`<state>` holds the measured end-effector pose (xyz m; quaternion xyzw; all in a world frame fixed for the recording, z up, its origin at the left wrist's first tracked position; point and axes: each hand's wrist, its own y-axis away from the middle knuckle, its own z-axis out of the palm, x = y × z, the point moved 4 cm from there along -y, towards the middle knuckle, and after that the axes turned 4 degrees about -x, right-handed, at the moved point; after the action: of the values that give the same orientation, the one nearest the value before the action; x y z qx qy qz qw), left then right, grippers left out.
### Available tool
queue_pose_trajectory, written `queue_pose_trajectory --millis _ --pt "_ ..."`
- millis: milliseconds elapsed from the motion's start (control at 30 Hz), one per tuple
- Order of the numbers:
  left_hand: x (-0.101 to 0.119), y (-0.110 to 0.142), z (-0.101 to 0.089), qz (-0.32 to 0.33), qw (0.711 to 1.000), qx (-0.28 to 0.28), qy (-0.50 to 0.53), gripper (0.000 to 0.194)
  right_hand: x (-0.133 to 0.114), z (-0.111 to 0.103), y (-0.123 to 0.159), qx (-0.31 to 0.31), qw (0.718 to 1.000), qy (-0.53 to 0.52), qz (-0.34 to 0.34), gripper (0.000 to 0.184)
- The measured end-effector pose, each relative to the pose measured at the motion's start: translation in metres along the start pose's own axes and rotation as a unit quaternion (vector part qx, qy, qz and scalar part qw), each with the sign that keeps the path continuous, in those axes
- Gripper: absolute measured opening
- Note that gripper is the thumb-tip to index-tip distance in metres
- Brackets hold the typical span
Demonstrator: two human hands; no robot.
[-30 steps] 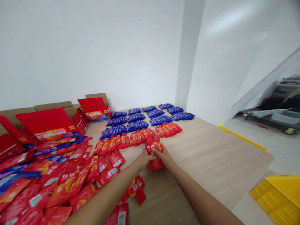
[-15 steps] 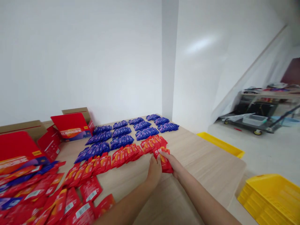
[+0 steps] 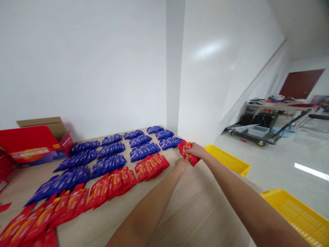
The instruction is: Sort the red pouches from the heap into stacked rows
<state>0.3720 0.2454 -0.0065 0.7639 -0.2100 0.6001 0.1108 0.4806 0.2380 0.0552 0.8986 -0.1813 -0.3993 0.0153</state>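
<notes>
A small bunch of red packets (image 3: 193, 160) is held over the right part of the table, just in front of the nearest blue packets. My right hand (image 3: 198, 151) is closed around its right side, thumb on top. At the bunch's lower left edge, my left hand (image 3: 181, 165) is closed on it, its fingertips partly hidden. To the left of my hands, a fanned row of red packets (image 3: 151, 167) lies on the wooden table (image 3: 185, 202). More red packets (image 3: 111, 183) continue the row leftward. Behind them, blue packets (image 3: 145, 151) lie in several overlapping groups.
An open red carton (image 3: 31, 145) stands at the table's left rear. Beyond the right edge are a yellow crate (image 3: 227, 159) and another yellow crate (image 3: 295, 212). A flat trolley (image 3: 267, 135) stands on the floor farther back. White walls border the table's rear.
Both hands have moved right and away from me with the red packets, lifting them off the tabletop near the row's end. The view has turned right, and the left-hand pile has mostly left the picture.
</notes>
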Motion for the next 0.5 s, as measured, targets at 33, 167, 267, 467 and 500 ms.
queue_pose_trajectory --millis 33,167,267,467,500 --pt "-0.007 -0.001 0.000 -0.007 1.000 0.006 -0.029 0.035 0.004 0.005 -0.008 0.018 0.999 0.044 0.005 0.048" --pt "-0.033 0.010 0.004 -0.015 0.994 0.018 -0.106 0.053 0.019 0.031 -0.030 0.041 0.985 0.165 0.013 0.064" --pt "-0.039 0.016 0.011 0.003 0.990 0.015 -0.138 0.069 0.023 0.038 -0.047 0.031 0.977 0.209 0.008 0.068" --pt "-0.036 0.001 0.010 0.018 0.984 0.019 -0.178 0.088 0.018 0.037 -0.080 -0.002 0.974 0.229 -0.002 0.086" --pt "-0.037 -0.002 0.008 0.014 0.983 0.022 -0.184 0.090 0.018 0.035 -0.084 -0.008 0.975 0.224 -0.006 0.090"
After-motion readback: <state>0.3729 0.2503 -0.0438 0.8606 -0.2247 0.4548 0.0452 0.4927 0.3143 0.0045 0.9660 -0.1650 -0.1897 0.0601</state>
